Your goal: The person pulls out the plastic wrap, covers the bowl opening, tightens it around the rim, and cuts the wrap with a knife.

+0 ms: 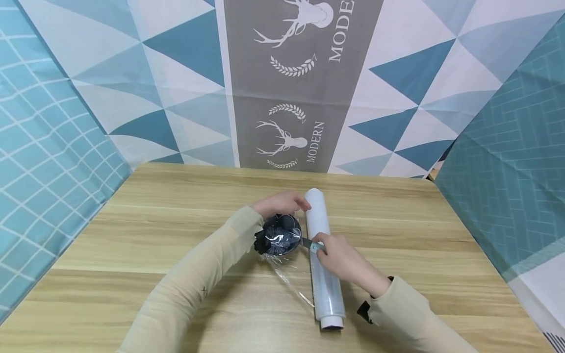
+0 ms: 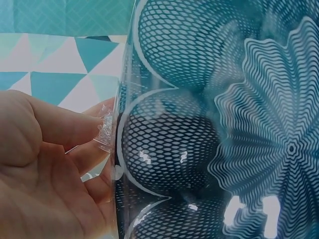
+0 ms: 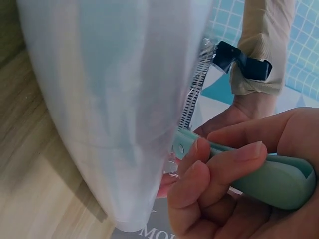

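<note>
"Where the dark dish (image 1: 280, 236) sits, at the left of the white roll (image 1: 326, 284), what covers it?"

"Clear film (image 1: 287, 278), which also trails from its near side towards the roll."

"And the hands?"

"Beyond the dish, the left hand (image 1: 282, 202) pinches a bunched bit of film between thumb and fingers. The right hand (image 1: 341, 256) grips a green-handled knife (image 1: 317, 247), fingers curled round the handle."

"Which way does the knife point?"

"Left, across the roll to the dish's right edge; whether it touches the film, one cannot tell."

"Around them?"

"A wood-grain table (image 1: 132, 274), and a patterned cloth (image 1: 185, 98) hanging at its far side."
</note>
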Motion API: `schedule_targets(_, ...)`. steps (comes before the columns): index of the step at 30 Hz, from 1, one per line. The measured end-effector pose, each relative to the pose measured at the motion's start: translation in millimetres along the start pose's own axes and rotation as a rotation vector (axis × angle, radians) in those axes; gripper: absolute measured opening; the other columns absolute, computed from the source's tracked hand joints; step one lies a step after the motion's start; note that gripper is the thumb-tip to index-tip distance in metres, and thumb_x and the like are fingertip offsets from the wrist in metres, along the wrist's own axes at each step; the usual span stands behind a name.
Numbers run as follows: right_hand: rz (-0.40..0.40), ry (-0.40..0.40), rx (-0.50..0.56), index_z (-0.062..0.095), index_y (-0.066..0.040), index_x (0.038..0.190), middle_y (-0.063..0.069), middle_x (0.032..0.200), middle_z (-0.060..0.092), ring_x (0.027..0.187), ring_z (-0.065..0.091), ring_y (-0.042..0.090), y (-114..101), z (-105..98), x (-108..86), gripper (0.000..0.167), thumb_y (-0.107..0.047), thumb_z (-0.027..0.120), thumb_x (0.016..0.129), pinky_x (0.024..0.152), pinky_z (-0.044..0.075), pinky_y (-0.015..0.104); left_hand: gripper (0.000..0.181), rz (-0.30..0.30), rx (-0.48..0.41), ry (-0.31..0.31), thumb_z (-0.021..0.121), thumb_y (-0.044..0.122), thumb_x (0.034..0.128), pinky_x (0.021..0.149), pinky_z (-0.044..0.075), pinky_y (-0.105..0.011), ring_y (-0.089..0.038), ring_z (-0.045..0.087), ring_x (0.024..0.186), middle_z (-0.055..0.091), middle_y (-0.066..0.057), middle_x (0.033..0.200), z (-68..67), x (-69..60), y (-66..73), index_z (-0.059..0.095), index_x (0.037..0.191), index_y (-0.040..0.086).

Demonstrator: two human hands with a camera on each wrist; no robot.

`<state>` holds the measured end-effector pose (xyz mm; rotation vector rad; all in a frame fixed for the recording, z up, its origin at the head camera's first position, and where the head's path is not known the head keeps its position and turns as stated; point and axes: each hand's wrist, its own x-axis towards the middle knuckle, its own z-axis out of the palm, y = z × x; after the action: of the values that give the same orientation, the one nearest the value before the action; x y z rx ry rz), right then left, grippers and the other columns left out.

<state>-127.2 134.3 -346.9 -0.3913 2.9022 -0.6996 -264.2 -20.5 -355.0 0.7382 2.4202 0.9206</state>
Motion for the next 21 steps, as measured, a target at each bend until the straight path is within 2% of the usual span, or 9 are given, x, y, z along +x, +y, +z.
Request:
schedule_targets(3, -0.011, 0.004, -0.008, 0.061, -0.003, 0.105, 0.009, 0.08, 0.058, 0.056, 0.048, 0.013, 0, -1, -4.8, 0.023, -0.005, 0.053, 0.083, 0.045, 0.039, 0.025, 0.05, -0.009, -0.012, -0.003, 0.038, -0.011, 0.0732, 0.097, 0.04, -0.033, -0.024, 0.051, 0.115, 0.06, -0.009, 0.118, 0.1, -0.1, 0.9, 0.06, 0.116, 0.004)
schedule_targets(9, -0.004, -0.026, 0.01, 0.06, -0.004, 0.107, 0.006, 0.068, 0.053, 0.046, 0.042, 0.011, -2, -1, -14.4, 0.025, -0.006, 0.053, 0.084, 0.039, 0.036, 0.024, 0.049, -0.019, -0.032, -0.003, 0.04, -0.011, 0.0737, 0.098, 0.039, -0.034, -0.025, 0.05, 0.117, 0.06, -0.01, 0.119, 0.1, -0.4, 1.8, 0.06, 0.116, 0.003)
schedule_targets(16, -0.031, -0.046, 0.033, 0.059, -0.003, 0.108, 0.007, 0.073, 0.056, 0.048, 0.044, 0.011, -5, 1, -25.4, 0.025, -0.006, 0.053, 0.083, 0.038, 0.037, 0.024, 0.051, -0.021, -0.032, 0.002, 0.038, -0.011, 0.0722, 0.099, 0.039, -0.033, -0.023, 0.05, 0.117, 0.059, -0.009, 0.119, 1.0, -0.2, -0.2, 0.06, 0.116, 0.005)
schedule_targets(21, -0.067, -0.077, 0.06, 0.057, 0.0, 0.109, 0.004, 0.066, 0.052, 0.046, 0.043, 0.01, -7, 3, -35.3, 0.027, -0.006, 0.051, 0.084, 0.036, 0.036, 0.021, 0.051, -0.029, -0.034, 0.008, 0.038, -0.011, 0.0727, 0.099, 0.039, -0.034, -0.023, 0.05, 0.117, 0.06, -0.008, 0.118, 1.2, 0.3, -1.3, 0.06, 0.115, 0.006)
